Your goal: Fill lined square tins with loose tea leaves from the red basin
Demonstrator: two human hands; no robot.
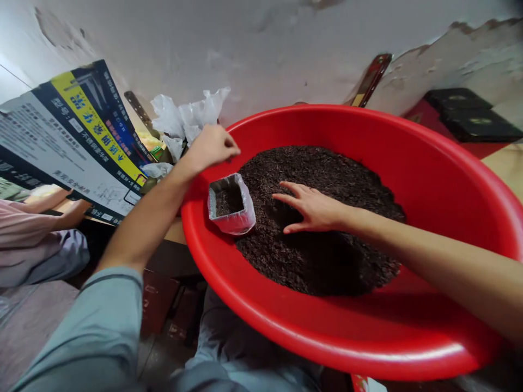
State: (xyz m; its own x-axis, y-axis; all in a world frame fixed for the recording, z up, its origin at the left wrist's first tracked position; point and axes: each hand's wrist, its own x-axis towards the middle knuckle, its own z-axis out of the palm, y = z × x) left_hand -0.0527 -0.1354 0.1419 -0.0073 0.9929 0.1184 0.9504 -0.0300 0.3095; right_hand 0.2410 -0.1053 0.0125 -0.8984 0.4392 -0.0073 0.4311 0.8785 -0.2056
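A big red plastic basin [429, 179] holds a heap of dark brown crumbly soil [322, 218]. At the heap's left edge stands a small clear plastic bag [231, 206], open at the top and partly filled with the soil. My left hand [212, 146] hovers just above and behind the bag, fingers pinched together; what they hold, if anything, is hidden. My right hand [312, 208] lies on the soil to the right of the bag, fingers stretched out and spread.
Crumpled clear plastic bags [188, 117] lie behind the basin's left rim. A printed cardboard sheet [73, 136] leans at the left, where another person's arm [44, 209] rests. A black box [469, 114] sits on a red surface at the far right.
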